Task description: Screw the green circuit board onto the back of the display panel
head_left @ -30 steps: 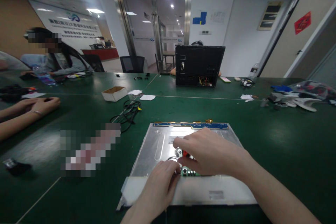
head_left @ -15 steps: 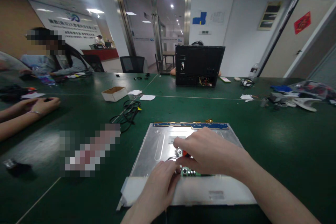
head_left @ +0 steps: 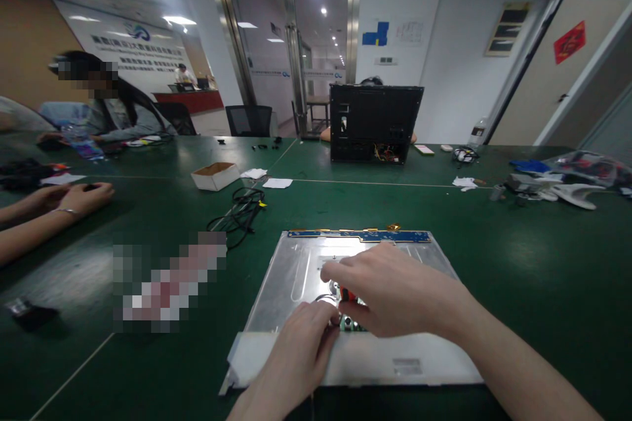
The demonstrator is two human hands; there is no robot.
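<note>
A flat silver display panel [head_left: 276, 283] lies back side up on the green table, with a blue circuit strip along its far edge. Across its near side runs a pale white band [head_left: 365, 362]. My right hand [head_left: 395, 289] is closed around a screwdriver [head_left: 347, 294], of which only part of the red handle shows; its tip is hidden. Beneath it, a small green circuit board [head_left: 348, 323] is mostly covered by my hands. My left hand [head_left: 309, 335] rests at the board's left edge, fingers pressed together near a thin dark cable; what they pinch is hidden.
Left of the panel lie black cables [head_left: 241, 210] and a white open box [head_left: 215, 176]. A black monitor housing [head_left: 378, 123] stands upright at the back. Another person's hands [head_left: 74, 204] rest at the left. Plastic parts and bags [head_left: 557, 184] lie at the right.
My right hand has shifted and turned slightly, exposing more of the red handle and covering more of the green board. The left hand stays in place.
</note>
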